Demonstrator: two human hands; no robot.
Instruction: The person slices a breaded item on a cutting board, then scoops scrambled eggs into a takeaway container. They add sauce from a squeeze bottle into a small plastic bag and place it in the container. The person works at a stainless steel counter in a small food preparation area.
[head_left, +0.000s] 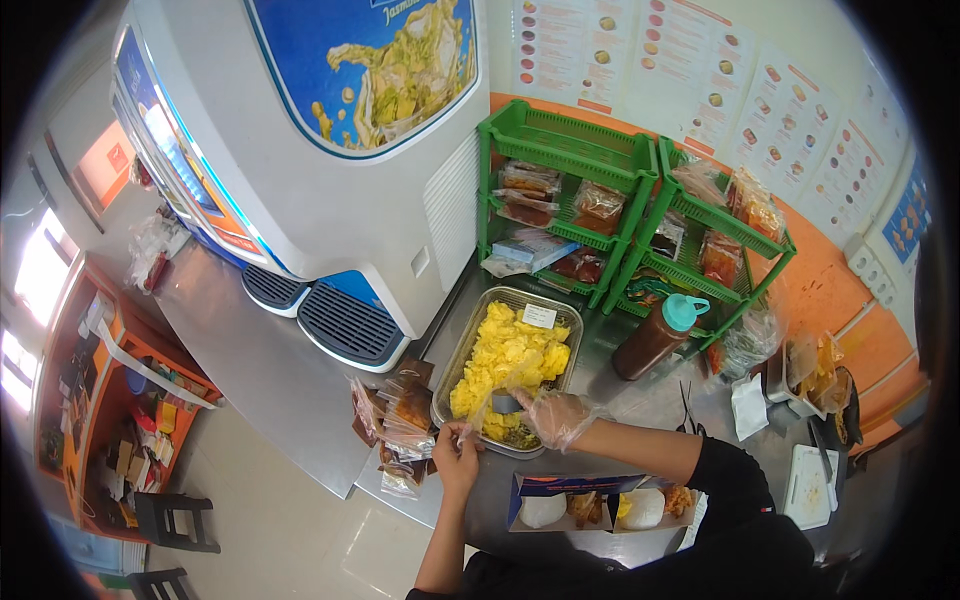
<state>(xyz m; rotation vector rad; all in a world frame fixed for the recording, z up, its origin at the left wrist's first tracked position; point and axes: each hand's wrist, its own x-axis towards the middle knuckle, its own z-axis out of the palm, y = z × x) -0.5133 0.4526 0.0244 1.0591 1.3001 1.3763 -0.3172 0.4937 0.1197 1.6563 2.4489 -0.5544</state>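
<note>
A metal tray (574, 330) holds a heap of scrambled egg (517, 345), with a small printed label lying on top. My left hand (456, 457), bare, pinches the edge of a clear plastic bag (487, 401) at the tray's near left corner. Over the tray's near side, my right hand (555, 418) wears a clear plastic glove; its fingers are at a small metal scoop or cup (506, 403) against the egg, and whether they grip it cannot be told. Nearer me stand open meal boxes (568, 486) with wrapped rice (544, 511) and fried chicken (585, 508).
Sauce packets (405, 420) lie left of the tray. Behind are a drink dispenser (375, 202) and green plastic racks (570, 146) of packets. To the right stand a brown sauce bottle (649, 345), scissors (688, 412), a steel container (780, 379) and a white cutting board (810, 487) with a knife (823, 465).
</note>
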